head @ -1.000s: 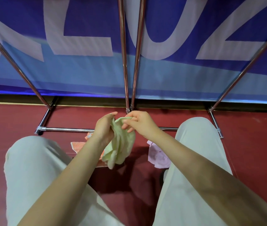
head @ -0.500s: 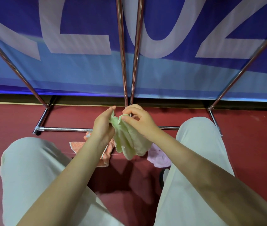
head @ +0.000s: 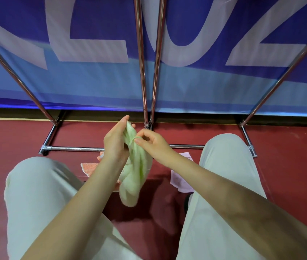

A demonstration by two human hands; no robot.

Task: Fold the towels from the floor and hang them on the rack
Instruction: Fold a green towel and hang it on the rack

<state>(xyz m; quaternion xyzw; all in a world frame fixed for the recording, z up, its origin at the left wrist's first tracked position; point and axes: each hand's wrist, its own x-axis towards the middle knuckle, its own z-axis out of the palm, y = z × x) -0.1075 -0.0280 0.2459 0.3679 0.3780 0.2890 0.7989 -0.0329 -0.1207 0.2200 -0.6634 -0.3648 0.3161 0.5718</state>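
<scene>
Towel in hand hangs between the knees, above the floor, gripped by left hand and pinched by right hand. Second towel lies on the floor behind the left forearm; third towel lies right of centre. Rack stands beyond, banner behind it.

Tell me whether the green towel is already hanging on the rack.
No, the green towel dangles bunched between the left hand and right hand, in front of the rack.
</scene>
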